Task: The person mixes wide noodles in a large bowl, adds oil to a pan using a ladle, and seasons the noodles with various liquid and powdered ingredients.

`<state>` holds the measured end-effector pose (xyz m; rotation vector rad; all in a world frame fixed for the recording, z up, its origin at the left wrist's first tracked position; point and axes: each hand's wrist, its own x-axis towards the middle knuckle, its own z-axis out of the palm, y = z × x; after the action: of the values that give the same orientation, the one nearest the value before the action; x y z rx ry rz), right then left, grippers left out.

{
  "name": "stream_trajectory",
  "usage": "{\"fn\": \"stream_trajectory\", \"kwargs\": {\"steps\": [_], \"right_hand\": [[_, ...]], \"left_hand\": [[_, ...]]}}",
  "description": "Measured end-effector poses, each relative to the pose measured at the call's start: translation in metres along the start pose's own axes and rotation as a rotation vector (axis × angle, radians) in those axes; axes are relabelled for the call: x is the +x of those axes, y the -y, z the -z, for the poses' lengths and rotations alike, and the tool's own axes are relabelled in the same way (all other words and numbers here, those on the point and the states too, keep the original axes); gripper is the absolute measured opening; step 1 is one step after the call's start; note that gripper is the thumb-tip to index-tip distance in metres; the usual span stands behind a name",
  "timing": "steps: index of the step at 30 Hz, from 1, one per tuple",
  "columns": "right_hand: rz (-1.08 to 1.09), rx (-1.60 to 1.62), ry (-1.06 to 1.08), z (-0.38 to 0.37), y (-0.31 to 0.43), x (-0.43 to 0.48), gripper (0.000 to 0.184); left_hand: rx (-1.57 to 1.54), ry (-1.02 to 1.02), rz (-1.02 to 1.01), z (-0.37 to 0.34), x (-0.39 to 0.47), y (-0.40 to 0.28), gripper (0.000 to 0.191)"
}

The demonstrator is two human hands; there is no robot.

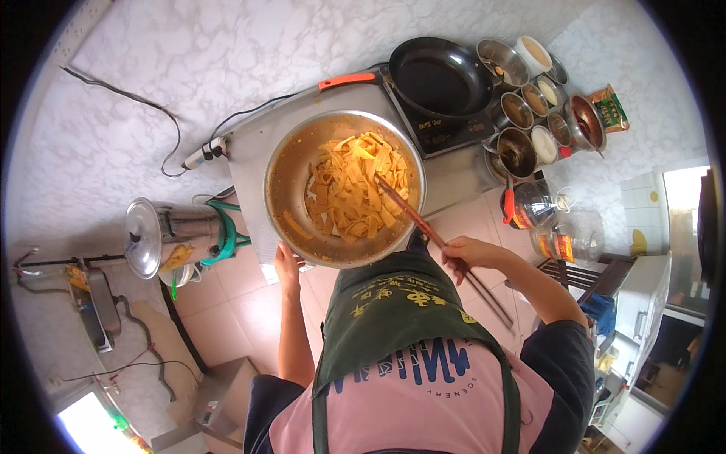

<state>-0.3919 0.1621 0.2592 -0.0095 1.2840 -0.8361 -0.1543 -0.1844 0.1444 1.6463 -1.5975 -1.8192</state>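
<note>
A wide stainless steel bowl (292, 153) stands at the front edge of a metal table before me. Inside it lies a heap of flat yellow-orange strips (363, 187), perhaps tofu skin, coated with seasoning. My left hand (288, 262) holds the bowl's near left rim, its fingers partly hidden behind the metal. In my right hand (468, 255) is a pair of long brown chopsticks (417, 218). Their tips rest among the strips, right of the heap's middle, and their thin ends stick out behind the hand.
Behind the bowl, a black frying pan (442, 76) with an orange handle sits on an induction cooker (454, 133). Several seasoning bowls (516, 110) crowd the right, beside a small red-handled pot (517, 153). A power strip (205, 154) lies at the table's left edge, near a lidded steel pot (187, 232).
</note>
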Motion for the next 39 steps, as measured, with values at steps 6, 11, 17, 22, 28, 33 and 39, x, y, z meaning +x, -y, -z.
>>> {"fn": "stream_trajectory", "kwargs": {"steps": [6, 11, 17, 22, 28, 33, 39], "right_hand": [[0.32, 0.571, 0.385, -0.056, 0.02, 0.112, 0.028], [0.288, 0.66, 0.235, -0.13, 0.064, 0.199, 0.039], [0.475, 0.286, 0.125, -0.076, 0.083, 0.096, 0.037], [0.66, 0.247, -0.246, 0.071, 0.082, 0.014, 0.025], [0.799, 0.249, -0.91, 0.307, 0.106, -0.024, 0.022], [0.623, -0.502, -1.36, 0.466, 0.163, 0.017, 0.03], [0.931, -0.884, -1.241, 0.546, 0.185, 0.067, 0.024]], "left_hand": [[0.463, 0.224, -0.901, -0.036, -0.111, -0.083, 0.075], [0.303, 0.393, -1.039, -0.054, -0.144, -0.094, 0.049], [-0.646, -0.24, -0.499, 0.007, -0.062, -0.02, 0.05], [-0.463, -0.239, -0.057, 0.015, -0.078, 0.03, 0.056], [-0.26, -0.004, 0.414, -0.09, -0.139, 0.069, 0.042], [-0.186, 0.054, 0.321, -0.233, -0.181, 0.024, 0.036], [0.205, 0.197, -0.196, -0.373, -0.199, -0.065, 0.016]]}}
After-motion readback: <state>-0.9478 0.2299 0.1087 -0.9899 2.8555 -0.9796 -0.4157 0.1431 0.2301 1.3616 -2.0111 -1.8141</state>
